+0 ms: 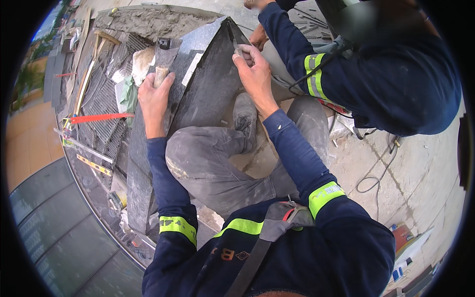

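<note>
My left hand (154, 96) is closed round the pale, worn handle of a trowel (169, 55), its flat grey blade pointing away from me. A dark lump (163, 43) shows at the blade. My right hand (253, 69) pinches a thin, dark, narrow-bladed tool (234, 39) beside the peak of a stone slab (205, 91). That dark grey slab stands tilted in front of my knees, and a lighter grey stone piece (202, 37) meets it along a ridge. A short whitish strip (192, 69) lies near that ridge, between my hands.
Close on the right a co-worker (366, 84) in a navy sleeve reaches toward the slab's far side; a hand (258, 37) shows there. To the left lie wire mesh (101, 106), an orange-red bar (101, 118) and a yellow level (94, 165). A cable (378, 180) curls across the pavement.
</note>
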A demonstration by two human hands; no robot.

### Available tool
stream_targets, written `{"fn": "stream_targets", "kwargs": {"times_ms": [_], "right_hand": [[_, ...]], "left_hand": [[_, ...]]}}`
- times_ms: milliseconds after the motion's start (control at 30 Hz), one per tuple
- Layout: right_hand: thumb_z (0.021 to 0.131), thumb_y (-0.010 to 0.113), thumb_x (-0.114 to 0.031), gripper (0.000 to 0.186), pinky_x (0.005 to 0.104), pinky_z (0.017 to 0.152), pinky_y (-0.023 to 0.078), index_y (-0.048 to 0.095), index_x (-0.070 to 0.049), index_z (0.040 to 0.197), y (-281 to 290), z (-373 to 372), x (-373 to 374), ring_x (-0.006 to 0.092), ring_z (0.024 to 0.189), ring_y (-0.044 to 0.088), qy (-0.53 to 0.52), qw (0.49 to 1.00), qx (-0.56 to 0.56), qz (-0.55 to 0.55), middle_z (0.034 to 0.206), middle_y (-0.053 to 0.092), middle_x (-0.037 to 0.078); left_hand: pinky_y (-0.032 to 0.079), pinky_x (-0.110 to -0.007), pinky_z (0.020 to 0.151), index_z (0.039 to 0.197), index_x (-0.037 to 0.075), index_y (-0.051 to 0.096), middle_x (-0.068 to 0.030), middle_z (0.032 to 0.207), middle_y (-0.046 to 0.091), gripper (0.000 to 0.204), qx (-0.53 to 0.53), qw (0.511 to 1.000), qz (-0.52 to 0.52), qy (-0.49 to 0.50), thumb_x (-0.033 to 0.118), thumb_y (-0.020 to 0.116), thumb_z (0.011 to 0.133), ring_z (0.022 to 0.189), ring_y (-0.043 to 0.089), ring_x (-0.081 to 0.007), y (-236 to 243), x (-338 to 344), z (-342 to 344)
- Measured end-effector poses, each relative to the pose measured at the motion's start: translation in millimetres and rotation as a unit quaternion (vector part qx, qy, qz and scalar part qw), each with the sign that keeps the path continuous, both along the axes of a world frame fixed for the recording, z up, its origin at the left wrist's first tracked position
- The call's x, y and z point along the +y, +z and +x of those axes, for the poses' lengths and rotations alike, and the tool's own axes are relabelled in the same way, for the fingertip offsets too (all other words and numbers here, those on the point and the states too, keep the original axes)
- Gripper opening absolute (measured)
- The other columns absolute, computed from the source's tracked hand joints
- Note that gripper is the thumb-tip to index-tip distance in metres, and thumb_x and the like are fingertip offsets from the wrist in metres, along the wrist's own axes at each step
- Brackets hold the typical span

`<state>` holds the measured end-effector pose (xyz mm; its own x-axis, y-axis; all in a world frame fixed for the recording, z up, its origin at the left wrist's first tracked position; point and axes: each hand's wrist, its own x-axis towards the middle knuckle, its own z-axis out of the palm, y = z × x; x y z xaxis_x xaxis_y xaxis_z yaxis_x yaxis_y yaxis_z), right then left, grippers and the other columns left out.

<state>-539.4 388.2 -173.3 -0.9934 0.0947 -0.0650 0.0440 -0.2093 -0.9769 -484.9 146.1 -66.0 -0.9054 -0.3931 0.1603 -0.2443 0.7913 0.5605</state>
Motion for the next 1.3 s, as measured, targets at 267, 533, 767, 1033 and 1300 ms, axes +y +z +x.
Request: {"fn": "stream_targets", "kwargs": {"times_ms": [267,533,767,1033,1300], "right_hand": [[0.091,0.073,-0.019,0.034,0.0331,0.08,0.058,0.073,-0.001,0.119,7,3,1,0.0184,0.082,0.073,0.027,0.999,0.02,0.04,0.1,0.078,0.012],[0.096,0.073,-0.015,0.037,0.0276,0.09,0.053,0.07,-0.004,0.13,27,45,30,0.0111,0.097,0.067,0.179,0.983,0.03,0.034,0.111,0.075,0.005],[0.094,0.075,-0.006,0.035,0.0323,0.099,0.05,0.072,-0.007,0.129,114,2,53,0.0189,0.113,0.066,0.234,0.94,0.241,0.059,0.12,0.072,0.007],[0.088,0.078,-0.002,0.035,0.0353,0.102,0.05,0.077,-0.007,0.123,136,-13,48,0.024,0.117,0.065,0.331,0.887,0.316,0.061,0.123,0.07,0.01],[0.09,0.076,-0.005,0.039,0.036,0.1,0.051,0.076,-0.011,0.128,106,-12,61,0.0273,0.114,0.066,0.301,0.87,0.345,0.181,0.122,0.07,0.013]], "left_hand": [[0.053,-0.036,0.077,0.104,-0.004,0.074,-0.0135,0.085,0.075,0.043,0.007,0.999,0.046,0.004,0.035,0.083,0.088,0.078,0.067,-0.0174,-5,-2,2],[0.053,-0.031,0.077,0.105,-0.002,0.075,-0.0082,0.088,0.075,0.033,0.038,0.986,0.16,0.001,0.024,0.086,0.088,0.079,0.064,-0.0112,17,3,26],[0.052,-0.029,0.075,0.099,-0.002,0.072,-0.0055,0.085,0.072,0.029,-0.013,0.985,0.083,-0.152,0.018,0.088,0.084,0.078,0.058,-0.0082,103,29,57],[0.052,-0.027,0.075,0.099,-0.004,0.071,-0.0067,0.085,0.072,0.026,0.047,0.986,0.098,-0.124,0.006,0.086,0.081,0.079,0.061,-0.0071,111,43,95],[0.052,-0.024,0.074,0.103,-0.003,0.072,0.0,0.089,0.072,0.022,0.114,0.976,0.171,-0.074,-0.001,0.082,0.084,0.081,0.062,-0.0047,105,48,106]]}}
